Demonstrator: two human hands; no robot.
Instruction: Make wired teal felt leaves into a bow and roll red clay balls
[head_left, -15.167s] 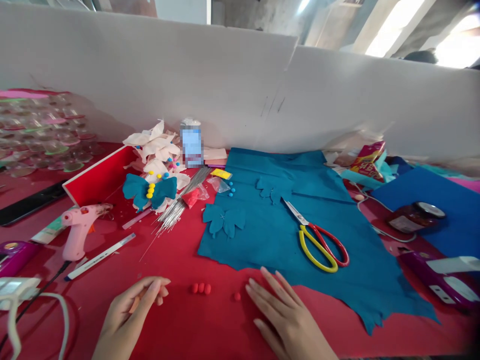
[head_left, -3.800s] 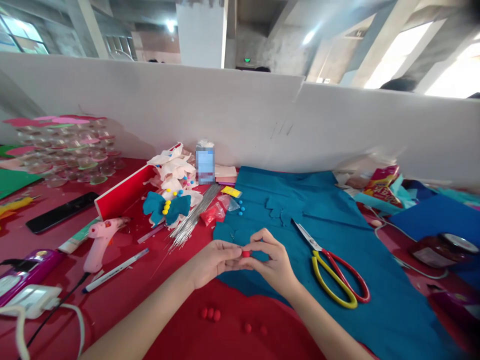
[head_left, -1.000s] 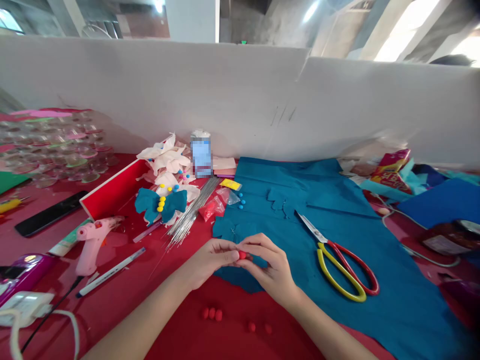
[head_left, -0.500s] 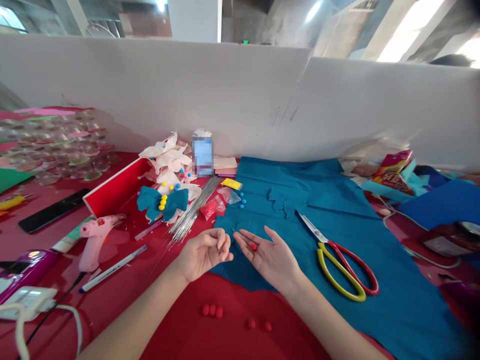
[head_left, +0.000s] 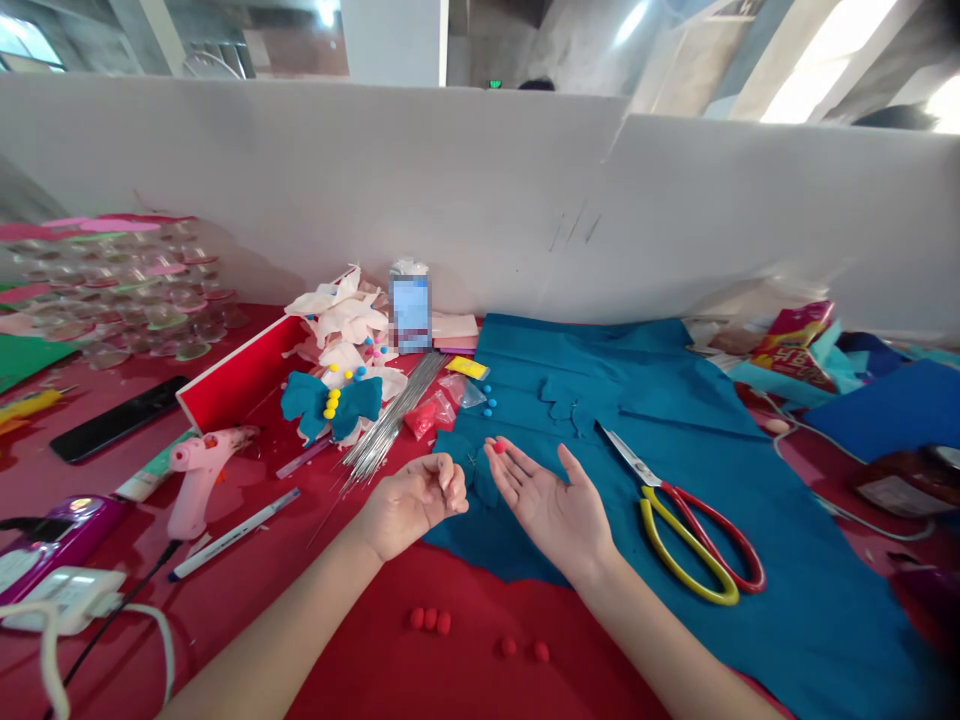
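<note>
My right hand [head_left: 551,500] is open, palm up, over the teal felt sheet [head_left: 675,480], with a small red ball [head_left: 499,447] resting on its fingertips. My left hand [head_left: 412,497] hovers beside it, palm up with its fingers loosely curled and nothing visible in them. On the red table [head_left: 337,640] in front of my arms lie three red balls in a row [head_left: 429,619] and two more red balls [head_left: 523,649]. A teal felt cut-out [head_left: 472,470] lies just beyond my fingers.
Yellow-and-red scissors [head_left: 690,530] lie on the felt to the right. To the left are a pink glue gun [head_left: 196,470], a white pen [head_left: 234,520], a bundle of wires [head_left: 386,425], a teal bow with yellow balls [head_left: 330,405] and a red box [head_left: 240,375]. A white partition stands behind.
My two hands were pinching the red ball together; they have parted and turned palm up. The ball now lies on my open right fingers, which have risen slightly.
</note>
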